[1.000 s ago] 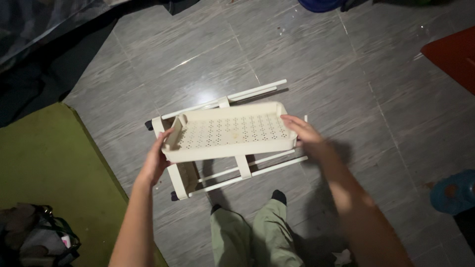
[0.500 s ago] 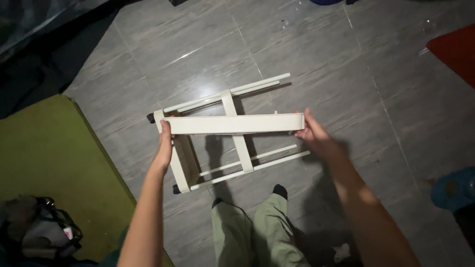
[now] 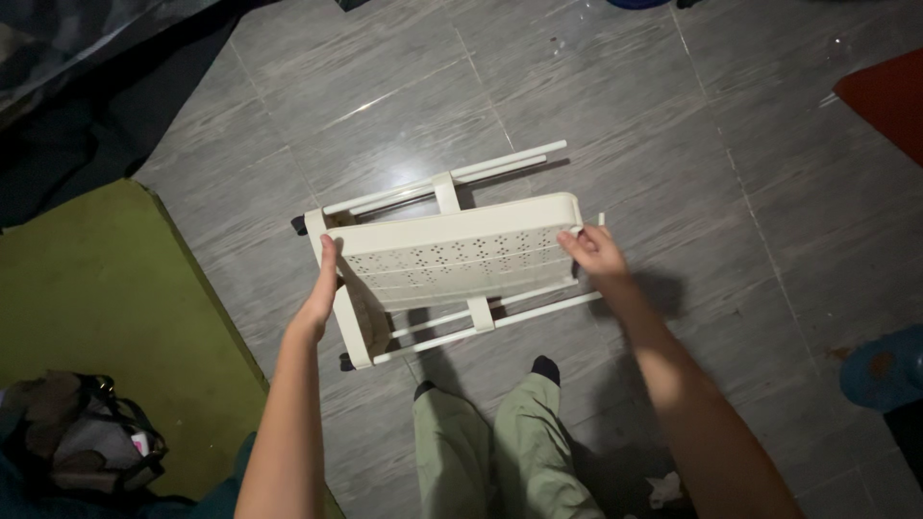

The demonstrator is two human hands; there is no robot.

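Note:
I hold a cream plastic shelf tray with a perforated bottom over the grey tiled floor. My left hand grips its left end and my right hand grips its right end. The tray is tilted so its underside faces me. Beneath it lies a cream plastic rack frame of bars and rails with dark feet, partly hidden by the tray.
A green mat lies at the left with a dark bag on it. My legs in green trousers stand below the frame. A red mat is at the upper right, a blue object at the right edge.
The tray has turned in my hands: first its open top faced me, then its edge, and now its perforated underside. Both hands kept their hold on its ends.

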